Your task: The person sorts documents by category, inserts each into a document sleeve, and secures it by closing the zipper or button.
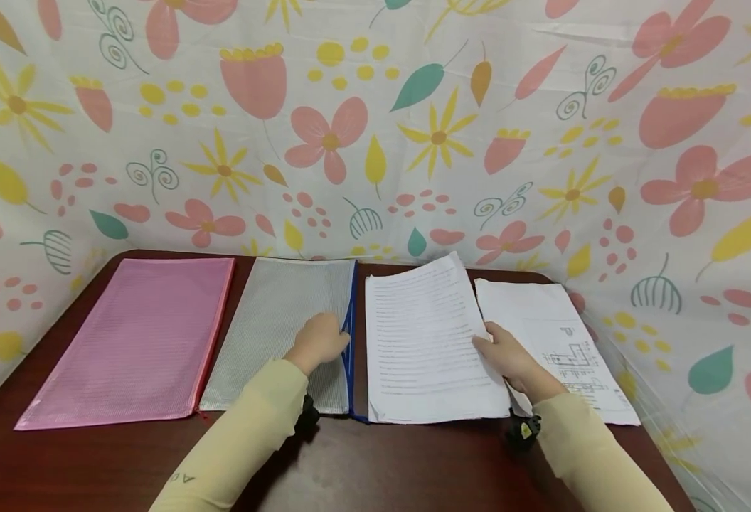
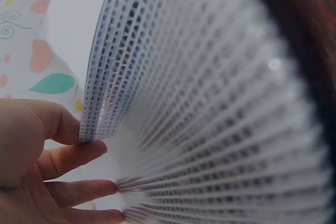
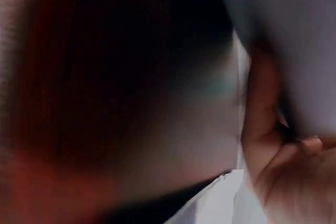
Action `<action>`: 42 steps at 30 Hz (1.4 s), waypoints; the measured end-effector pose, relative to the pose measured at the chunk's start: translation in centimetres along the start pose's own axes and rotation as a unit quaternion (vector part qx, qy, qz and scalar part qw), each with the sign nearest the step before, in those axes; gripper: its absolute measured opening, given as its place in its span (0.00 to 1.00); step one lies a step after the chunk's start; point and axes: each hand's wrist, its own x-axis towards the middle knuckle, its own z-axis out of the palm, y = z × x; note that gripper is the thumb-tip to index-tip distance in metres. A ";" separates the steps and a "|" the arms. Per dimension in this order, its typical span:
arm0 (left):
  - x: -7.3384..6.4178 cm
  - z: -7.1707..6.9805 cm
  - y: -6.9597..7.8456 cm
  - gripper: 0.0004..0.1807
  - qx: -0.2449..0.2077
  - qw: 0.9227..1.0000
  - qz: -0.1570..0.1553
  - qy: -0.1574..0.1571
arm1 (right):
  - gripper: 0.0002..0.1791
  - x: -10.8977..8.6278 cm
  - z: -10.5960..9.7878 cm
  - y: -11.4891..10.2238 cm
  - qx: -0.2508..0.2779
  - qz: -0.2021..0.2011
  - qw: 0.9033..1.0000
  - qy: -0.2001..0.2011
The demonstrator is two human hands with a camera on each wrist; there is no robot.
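Observation:
My left hand point(image 1: 319, 343) is over the right side of a grey mesh zipper pouch point(image 1: 273, 306) with a blue edge. In the left wrist view, the thumb and index finger pinch the raised rim of the mesh point(image 2: 113, 77), while the other fingers spread below it against the mesh. My right hand point(image 1: 516, 361) grips the right edge of a lined sheaf of paper point(image 1: 427, 334), thumb on top. Dark blur fills much of the right wrist view, where my right hand point(image 3: 283, 177) shows beside the pale paper point(image 3: 310, 51).
To the left lies a pink mesh pouch point(image 1: 139, 334) with a red edge. Printed sheets with line drawings point(image 1: 542, 320) lie at the right, partly under the lined paper. All rest on a dark brown table point(image 1: 126, 469), with a flowered cloth point(image 1: 375, 142) behind.

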 end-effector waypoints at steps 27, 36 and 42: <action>0.2 -0.2 -0.1 0.11 0.007 0.999 0.043 -0.011 | 0.26 2.3 0.5 -1.8 0.009 -0.036 0.997 0.065; 0.7 -0.8 0.0 0.11 0.036 0.996 0.058 -0.064 | 0.20 4.5 1.8 -2.7 0.054 -0.056 0.991 0.111; 1.1 -1.1 0.1 0.11 0.063 0.993 0.041 -0.088 | 0.19 4.8 2.0 -2.8 0.058 -0.062 0.989 0.121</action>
